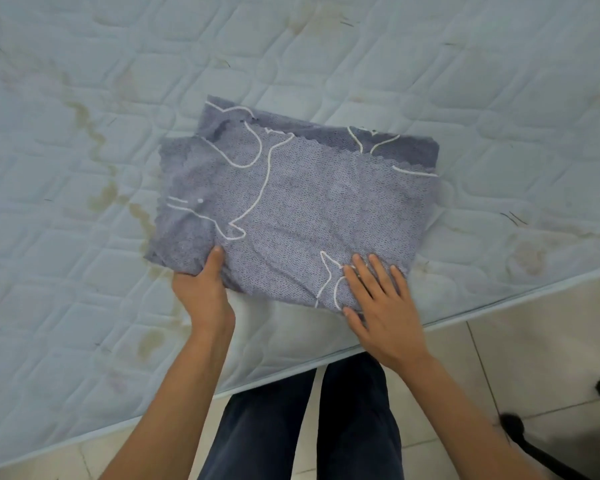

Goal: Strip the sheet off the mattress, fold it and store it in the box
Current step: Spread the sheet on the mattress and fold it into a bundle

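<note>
A blue-grey sheet (298, 202) with white line drawings lies folded into a thick rectangle on the bare, stained, pale blue quilted mattress (84, 168), close to its near edge. My left hand (201, 289) grips the sheet's near left corner, thumb on top and fingers hidden beneath the cloth. My right hand (381, 306) rests flat on the near right corner with its fingers spread and straight. No box is in view.
The mattress edge (326, 355) runs diagonally from lower left to right. Below it lies pale tiled floor (534, 341), where my legs in dark trousers (309, 427) stand. A black chair base (534, 445) with castors sits at the lower right.
</note>
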